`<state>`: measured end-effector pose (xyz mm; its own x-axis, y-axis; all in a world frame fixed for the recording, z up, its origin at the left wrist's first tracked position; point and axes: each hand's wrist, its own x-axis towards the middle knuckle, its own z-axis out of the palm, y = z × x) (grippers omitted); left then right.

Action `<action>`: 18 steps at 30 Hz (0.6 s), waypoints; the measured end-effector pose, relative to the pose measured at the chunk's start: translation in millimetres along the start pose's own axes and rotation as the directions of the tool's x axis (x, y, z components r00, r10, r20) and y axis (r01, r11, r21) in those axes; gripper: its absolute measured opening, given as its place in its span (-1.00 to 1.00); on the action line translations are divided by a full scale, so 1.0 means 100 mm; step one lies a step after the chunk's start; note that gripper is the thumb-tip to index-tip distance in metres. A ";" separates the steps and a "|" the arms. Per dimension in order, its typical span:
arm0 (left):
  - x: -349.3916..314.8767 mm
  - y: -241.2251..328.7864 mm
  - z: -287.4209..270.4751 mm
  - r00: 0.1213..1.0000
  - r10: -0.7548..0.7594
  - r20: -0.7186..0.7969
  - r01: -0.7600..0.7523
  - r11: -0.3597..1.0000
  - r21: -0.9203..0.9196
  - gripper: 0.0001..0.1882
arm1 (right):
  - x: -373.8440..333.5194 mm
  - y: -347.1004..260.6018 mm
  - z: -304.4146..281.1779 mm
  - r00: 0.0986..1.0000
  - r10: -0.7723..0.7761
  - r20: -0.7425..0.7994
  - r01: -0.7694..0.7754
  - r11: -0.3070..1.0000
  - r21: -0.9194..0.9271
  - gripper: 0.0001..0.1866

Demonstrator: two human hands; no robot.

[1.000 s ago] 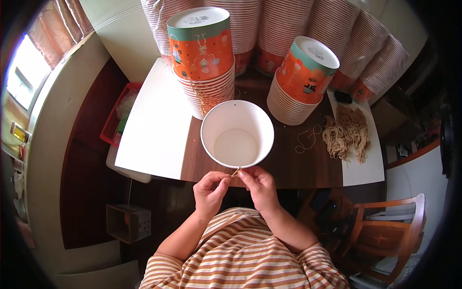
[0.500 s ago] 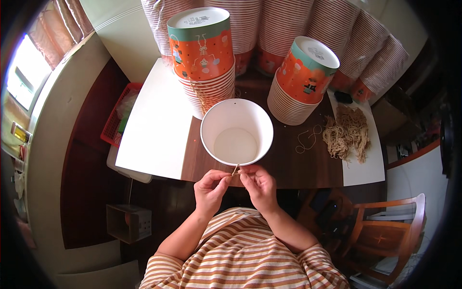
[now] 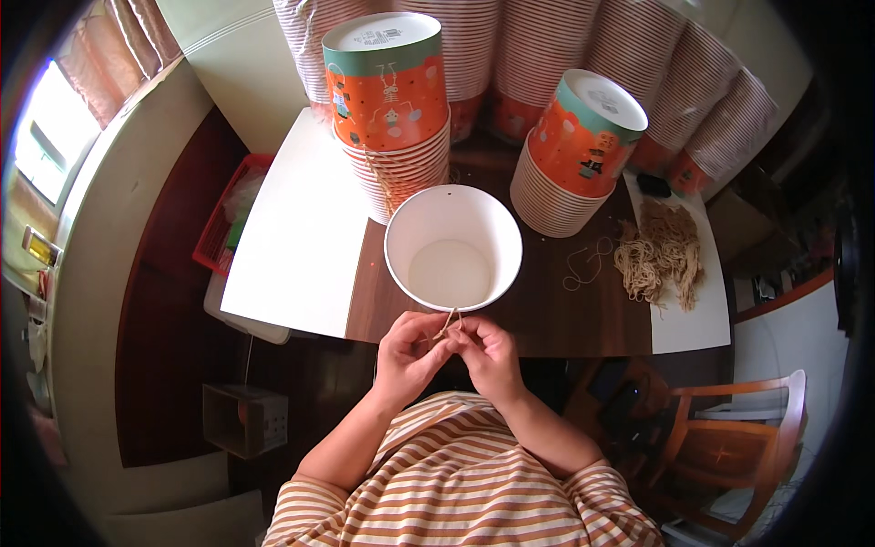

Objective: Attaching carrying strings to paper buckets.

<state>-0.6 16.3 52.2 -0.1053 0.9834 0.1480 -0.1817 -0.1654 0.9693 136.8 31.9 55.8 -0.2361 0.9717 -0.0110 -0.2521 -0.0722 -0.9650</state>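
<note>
A white-lined paper bucket (image 3: pixel 453 264) stands upright with its mouth up near the table's front edge. A small dark hole shows at the far side of its rim. A beige string (image 3: pixel 450 321) runs from the near rim into my fingers. My left hand (image 3: pixel 406 352) pinches the string from the left. Opposite it, my right hand (image 3: pixel 487 354) is closed on the string too, and the fingertips of both hands meet just in front of the bucket. How the string is looped between them is partly hidden by my fingers.
Upside-down stacks of orange and green buckets (image 3: pixel 387 105) (image 3: pixel 583 146) stand behind. Wrapped bucket stacks (image 3: pixel 547 46) line the back. A heap of beige strings (image 3: pixel 663 255) lies right, beside a loose string (image 3: pixel 588 264). A red basket (image 3: pixel 214 228) is left, a wooden chair (image 3: pixel 729 447) lower right.
My hands have drawn closer together, and the string at the rim now forms a visible loop between my fingers. The bucket keeps its place on the table.
</note>
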 end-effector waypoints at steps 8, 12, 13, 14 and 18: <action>0.06 0.19 -0.03 0.997 0.031 0.065 -0.053 0.931 0.362 -0.94 | -0.01 0.06 -0.05 0.979 -0.199 -0.039 0.180 0.942 -0.282 -0.87; 0.05 0.15 -0.11 0.995 -0.079 0.055 0.066 0.974 0.215 -0.95 | 0.00 0.03 -0.04 0.971 -0.229 -0.064 0.194 0.918 -0.345 -0.86; 0.05 0.14 -0.15 0.989 -0.133 0.062 0.127 0.987 0.102 -0.92 | 0.00 0.01 -0.04 0.969 -0.232 -0.085 0.192 0.923 -0.333 -0.86; 0.07 0.15 -0.19 0.984 -0.153 0.091 0.151 0.988 0.030 -0.91 | 0.01 0.00 -0.04 0.967 -0.234 -0.106 0.189 0.928 -0.322 -0.86; 0.08 0.24 -0.09 0.981 -0.189 0.047 0.192 0.978 -0.081 -0.89 | 0.02 -0.09 -0.03 0.974 -0.208 -0.096 0.167 0.932 -0.323 -0.86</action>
<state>-14.3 19.5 74.9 -0.0229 0.9993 -0.0285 -0.2776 0.0210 0.9605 141.4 34.7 63.6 -0.0878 0.9825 0.1645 0.0285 0.1676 -0.9855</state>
